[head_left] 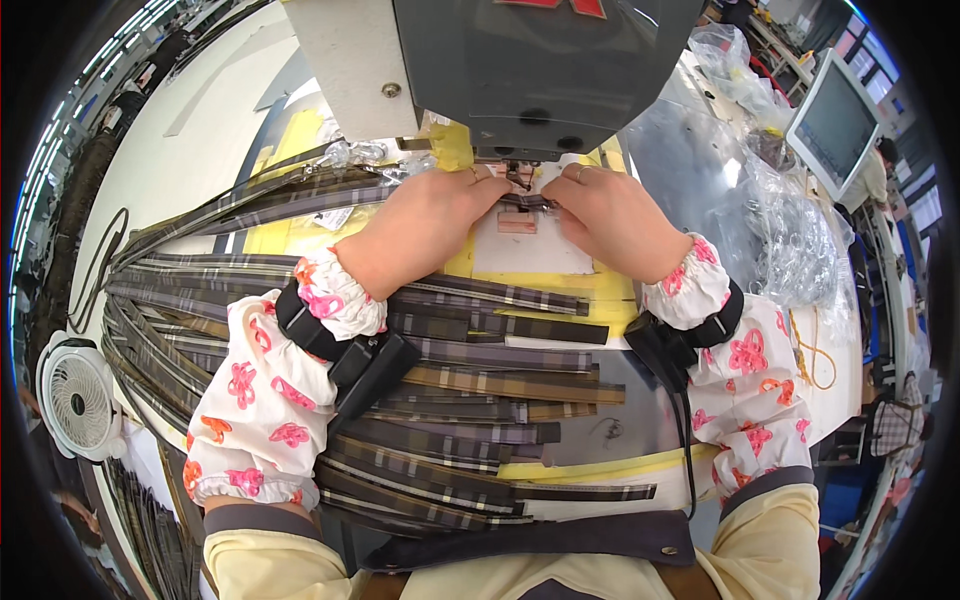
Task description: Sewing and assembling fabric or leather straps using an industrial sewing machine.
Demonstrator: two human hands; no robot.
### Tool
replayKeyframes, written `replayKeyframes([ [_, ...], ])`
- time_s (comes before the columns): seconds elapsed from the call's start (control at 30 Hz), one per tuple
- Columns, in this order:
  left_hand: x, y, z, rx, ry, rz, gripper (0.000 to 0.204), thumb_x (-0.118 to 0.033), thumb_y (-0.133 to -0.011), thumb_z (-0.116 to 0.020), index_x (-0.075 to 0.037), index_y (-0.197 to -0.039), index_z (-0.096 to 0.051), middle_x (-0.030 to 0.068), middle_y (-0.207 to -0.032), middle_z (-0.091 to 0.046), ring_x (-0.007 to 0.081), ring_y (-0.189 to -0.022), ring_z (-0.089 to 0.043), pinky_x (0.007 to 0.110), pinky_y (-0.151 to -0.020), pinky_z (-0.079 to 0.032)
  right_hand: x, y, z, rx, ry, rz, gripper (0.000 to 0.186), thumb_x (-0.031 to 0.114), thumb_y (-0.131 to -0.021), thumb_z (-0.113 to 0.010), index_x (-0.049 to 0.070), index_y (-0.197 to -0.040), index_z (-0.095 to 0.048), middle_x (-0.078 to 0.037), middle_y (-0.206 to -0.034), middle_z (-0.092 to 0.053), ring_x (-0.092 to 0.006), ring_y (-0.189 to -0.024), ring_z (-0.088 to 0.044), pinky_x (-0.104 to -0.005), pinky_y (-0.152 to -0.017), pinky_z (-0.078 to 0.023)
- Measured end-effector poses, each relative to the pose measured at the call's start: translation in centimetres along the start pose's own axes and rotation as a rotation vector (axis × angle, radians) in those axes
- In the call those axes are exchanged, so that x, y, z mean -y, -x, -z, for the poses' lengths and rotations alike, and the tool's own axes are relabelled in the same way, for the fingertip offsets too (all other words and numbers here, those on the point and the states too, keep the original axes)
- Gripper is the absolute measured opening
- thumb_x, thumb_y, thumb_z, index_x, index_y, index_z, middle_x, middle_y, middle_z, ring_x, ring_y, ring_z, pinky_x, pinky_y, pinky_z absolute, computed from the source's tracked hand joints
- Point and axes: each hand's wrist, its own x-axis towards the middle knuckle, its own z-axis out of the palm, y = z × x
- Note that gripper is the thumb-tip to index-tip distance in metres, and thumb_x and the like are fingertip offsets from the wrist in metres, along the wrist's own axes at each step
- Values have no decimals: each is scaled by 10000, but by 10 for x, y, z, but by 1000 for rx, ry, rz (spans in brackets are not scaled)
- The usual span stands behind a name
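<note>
Under the head of a grey sewing machine (530, 80), both hands pinch a dark plaid fabric strap (524, 201) at the needle and presser foot. My left hand (425, 225) grips it from the left, thumb and forefinger closed. Across from it, my right hand (618, 220) is closed on the strap's other side, close to the needle. More of a plaid strap runs out leftward from beneath my left hand. A large fan of plaid straps (450, 380) in grey, brown and purple lies below my hands, bunched together at the far left.
A white fan (80, 395) stands at the left edge. Clear plastic bags (790, 240) are piled at the right, below a screen (835, 120). Yellow tape (600, 460) crosses the worktable. Floral sleeves and black wrist devices (375, 370) cover my forearms.
</note>
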Motion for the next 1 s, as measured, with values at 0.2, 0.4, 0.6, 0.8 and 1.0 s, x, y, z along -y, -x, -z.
replayKeyframes([
  [0.2, -3, 2, -2, -73, 144, -61, 405, 36, -743, -551, -24, -1142, -593, 163, -1091, -609, 325, -922, -623, 372, -759, -517, 5, 1, 4, 9, -407, -165, 134, 16, -724, -555, -14, -848, -596, -183, -698, -564, -374, -682, -589, -443, -643, -474],
  [0.4, -8, 3, 20, 231, 626, -18, 361, -30, -726, -581, -9, -1083, -628, 153, -1074, -634, 293, -889, -634, 317, -688, -484, 55, 12, 22, 104, -423, 76, 107, 18, -736, -557, -7, -836, -585, -175, -727, -570, -382, -699, -584, -450, -642, -467],
  [0.6, 6, 2, 10, 19, 248, -15, 221, -48, -840, -586, -48, -1049, -658, 141, -1064, -644, 320, -873, -642, 356, -756, -511, -1, 3, 2, -66, -329, 14, 124, 16, -761, -574, 12, -873, -627, -172, -790, -604, -363, -749, -602, -424, -683, -490],
  [0.8, 7, 0, 2, 9, 228, -61, 234, 4, -838, -567, -19, -1060, -638, 136, -1103, -631, 324, -915, -633, 365, -766, -514, -10, 2, 1, -27, -279, -46, 95, 27, -781, -578, 6, -846, -643, -160, -816, -625, -351, -748, -614, -409, -694, -499],
  [1.0, 6, 1, -1, 12, 224, -52, 208, 12, -832, -570, 10, -1031, -630, 141, -1076, -620, 326, -927, -622, 367, -780, -511, -11, 2, -3, -7, -220, -26, 95, 47, -793, -579, 26, -848, -654, -136, -825, -632, -343, -760, -617, -408, -698, -502],
])
